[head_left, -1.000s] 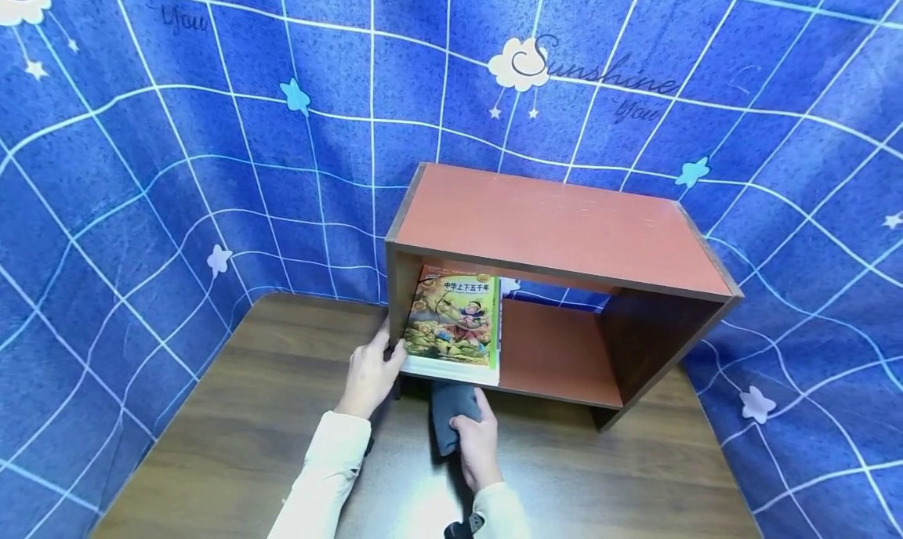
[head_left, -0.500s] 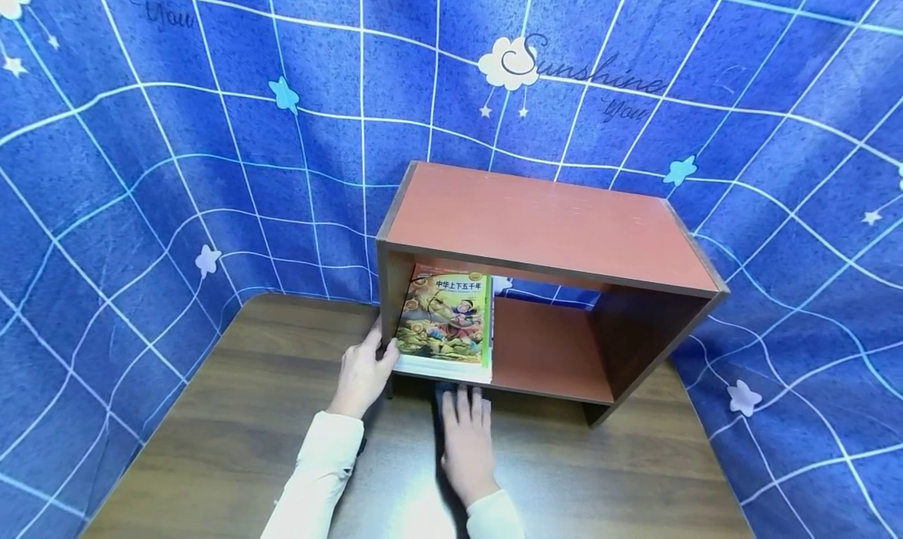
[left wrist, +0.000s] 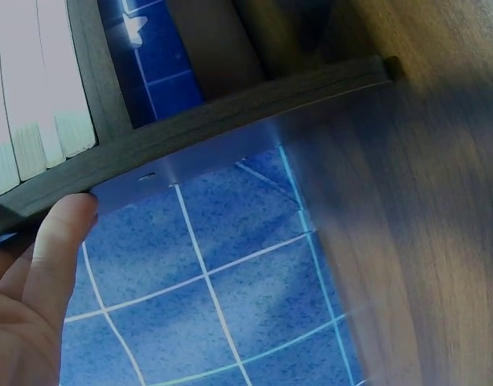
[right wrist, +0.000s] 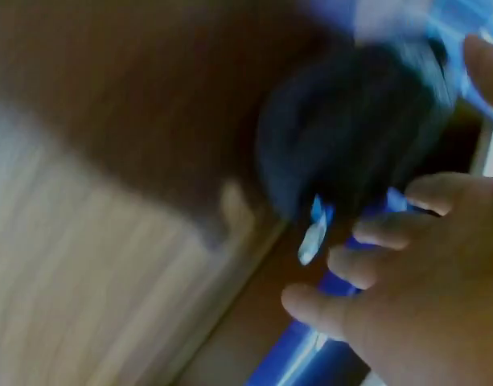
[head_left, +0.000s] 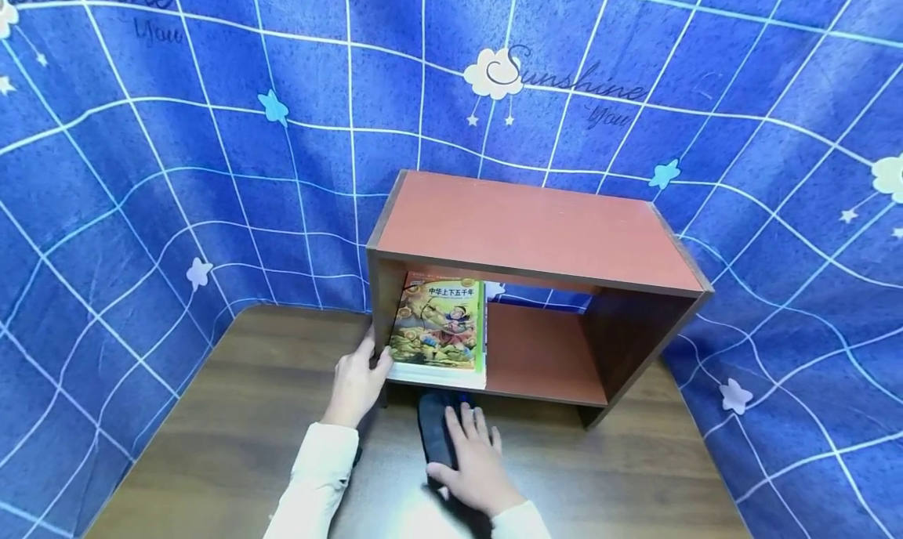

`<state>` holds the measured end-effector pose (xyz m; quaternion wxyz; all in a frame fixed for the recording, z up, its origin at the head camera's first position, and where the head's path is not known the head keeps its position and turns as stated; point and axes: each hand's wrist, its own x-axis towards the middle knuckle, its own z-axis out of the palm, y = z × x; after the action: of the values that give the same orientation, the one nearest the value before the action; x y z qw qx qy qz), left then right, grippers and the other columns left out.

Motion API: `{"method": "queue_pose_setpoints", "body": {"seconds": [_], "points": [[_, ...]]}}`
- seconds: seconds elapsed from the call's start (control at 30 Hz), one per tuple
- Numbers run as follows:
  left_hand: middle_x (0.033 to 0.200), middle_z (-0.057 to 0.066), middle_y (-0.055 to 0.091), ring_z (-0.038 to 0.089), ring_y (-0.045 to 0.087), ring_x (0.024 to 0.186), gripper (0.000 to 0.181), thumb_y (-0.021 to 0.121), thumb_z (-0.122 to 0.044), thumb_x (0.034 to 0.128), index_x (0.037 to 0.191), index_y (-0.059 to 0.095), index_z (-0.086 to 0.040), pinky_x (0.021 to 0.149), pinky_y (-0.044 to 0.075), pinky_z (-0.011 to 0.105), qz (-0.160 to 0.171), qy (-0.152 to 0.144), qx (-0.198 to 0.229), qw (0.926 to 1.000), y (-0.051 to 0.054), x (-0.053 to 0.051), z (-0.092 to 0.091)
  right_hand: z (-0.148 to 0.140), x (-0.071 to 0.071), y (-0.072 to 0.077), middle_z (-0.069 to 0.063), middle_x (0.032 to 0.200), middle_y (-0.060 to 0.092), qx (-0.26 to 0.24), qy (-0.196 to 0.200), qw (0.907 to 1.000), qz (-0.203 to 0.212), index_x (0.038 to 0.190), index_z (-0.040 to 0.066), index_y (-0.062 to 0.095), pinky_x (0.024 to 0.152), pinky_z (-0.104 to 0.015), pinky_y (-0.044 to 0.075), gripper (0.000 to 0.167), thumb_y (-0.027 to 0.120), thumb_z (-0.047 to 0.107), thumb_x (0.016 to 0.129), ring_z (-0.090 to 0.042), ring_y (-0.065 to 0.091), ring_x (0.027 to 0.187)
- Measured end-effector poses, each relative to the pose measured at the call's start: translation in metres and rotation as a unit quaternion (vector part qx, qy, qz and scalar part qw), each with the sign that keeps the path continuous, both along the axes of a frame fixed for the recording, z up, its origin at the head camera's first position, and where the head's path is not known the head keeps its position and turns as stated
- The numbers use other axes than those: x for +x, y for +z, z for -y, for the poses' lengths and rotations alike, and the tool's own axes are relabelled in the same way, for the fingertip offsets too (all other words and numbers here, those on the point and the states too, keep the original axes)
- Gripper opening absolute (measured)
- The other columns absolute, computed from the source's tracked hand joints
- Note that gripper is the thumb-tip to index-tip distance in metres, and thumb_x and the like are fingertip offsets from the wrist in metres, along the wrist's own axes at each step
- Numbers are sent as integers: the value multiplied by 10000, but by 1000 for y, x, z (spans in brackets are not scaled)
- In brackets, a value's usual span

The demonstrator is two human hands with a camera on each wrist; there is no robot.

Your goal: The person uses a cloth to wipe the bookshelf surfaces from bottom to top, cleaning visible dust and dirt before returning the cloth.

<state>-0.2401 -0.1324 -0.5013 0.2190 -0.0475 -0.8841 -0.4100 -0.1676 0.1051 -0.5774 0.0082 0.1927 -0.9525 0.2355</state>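
Note:
My left hand (head_left: pixel 355 384) holds the left side panel of a small wooden bookshelf (head_left: pixel 539 229); the left wrist view shows the thumb (left wrist: pixel 65 233) against the panel's front edge. Several stacked books lie inside at the left, the top book (head_left: pixel 443 327) having a colourful cover. Below the shelf's front, my right hand (head_left: pixel 480 464) is spread with fingers apart. Beside its thumb and fingers is a dark, soft-looking cloth-like thing (head_left: pixel 435 433); its exact kind is unclear. In the blurred right wrist view a small blue-and-white tag (right wrist: pixel 313 241) shows at the dark thing's edge.
The bookshelf stands on a brown wooden table (head_left: pixel 282 382), raised on short side legs with a low gap beneath its board. A blue curtain (head_left: pixel 296 194) with white lines and stars hangs behind and at both sides.
The right hand first gripped the dark thing, then reached under the shelf's front edge. Now it has drawn back with spread fingers, the dark thing beside it. The left hand keeps its hold.

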Motion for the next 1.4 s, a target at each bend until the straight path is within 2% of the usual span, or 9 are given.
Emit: {"method": "queue_pose_setpoints", "body": {"seconds": [0.13, 0.27, 0.33, 0.5, 0.6, 0.83, 1.0, 1.17, 1.4], "points": [[1084, 244, 713, 478, 675, 970, 421, 622, -234, 974, 1379, 588, -124, 812, 506, 604, -90, 20, -14, 10000, -3, 2, 0, -43, 2, 21, -270, 1398, 542, -890, -325, 9954, -104, 1374, -17, 583, 1035, -635, 366, 603, 711, 370, 929, -464, 488, 1301], [1079, 235, 716, 496, 668, 963, 429, 622, -233, 975, 1390, 593, -129, 821, 498, 605, -152, 88, -6, 9998, -3, 2, 1, -95, -4, 46, -101, 1058, 732, -1350, -1436, 9778, -713, 1095, 60, 737, 866, -486, 523, 200, 708, 187, 943, -306, 686, 992], [1090, 235, 714, 505, 663, 970, 431, 617, -235, 979, 1396, 589, -128, 829, 494, 609, -120, 77, -21, 9999, -3, 1, 1, -120, -5, 58, -52, 937, 740, -1522, -2204, 9556, -1226, 992, 92, 748, 782, -453, 527, 85, 707, 138, 934, -266, 691, 868], [1102, 240, 710, 501, 661, 988, 424, 617, -237, 984, 1390, 589, -119, 843, 492, 607, -23, 26, -34, 10000, -2, 0, 2, -165, -9, 83, -81, 784, 703, -2087, -3774, 8717, -2328, 906, 58, 699, 671, -340, 428, 94, 690, 148, 933, -147, 591, 680], [1097, 236, 712, 498, 664, 978, 410, 617, -234, 983, 1375, 594, -116, 835, 492, 607, -27, 31, -46, 10000, -1, 0, 2, -179, -14, 92, -114, 815, 693, -2203, -4086, 8498, -2496, 980, 32, 645, 691, -327, 381, 208, 698, 229, 937, -143, 567, 694], [1091, 234, 714, 488, 670, 969, 406, 606, -237, 983, 1373, 589, -122, 825, 495, 608, -72, 16, -86, 9999, -1, 0, 1, -191, -34, 101, -190, 1058, 698, -2346, -3717, 8703, -2221, 1250, 40, 569, 852, -420, 505, 376, 694, 223, 946, -346, 703, 933], [1075, 239, 716, 496, 669, 962, 388, 618, -235, 977, 1346, 597, -118, 817, 494, 611, -59, 20, -99, 9999, -1, 0, -2, -198, -43, 100, -250, 942, 698, -2210, -3504, 8800, -2325, 1102, 10, 547, 790, -578, 490, 224, 642, 147, 953, -470, 668, 907], [1017, 277, 706, 518, 665, 911, 336, 611, -220, 987, 1293, 600, -82, 784, 489, 624, 16, 55, -237, 9997, 3, 2, -4, -202, -44, 98, -256, 861, 689, -2114, -3387, 8816, -2518, 1041, -1, 543, 738, -588, 452, 180, 640, 111, 939, -493, 650, 829], [735, 289, 636, 535, 638, 709, 407, 513, -348, 1062, 862, 590, -2, 617, 465, 640, 421, 433, -1041, 9927, 8, 18, -7, -197, -47, 96, -227, 796, 679, -2150, -3338, 8792, -2634, 1029, 5, 549, 686, -559, 458, 160, 647, 92, 937, -452, 646, 745]]}}
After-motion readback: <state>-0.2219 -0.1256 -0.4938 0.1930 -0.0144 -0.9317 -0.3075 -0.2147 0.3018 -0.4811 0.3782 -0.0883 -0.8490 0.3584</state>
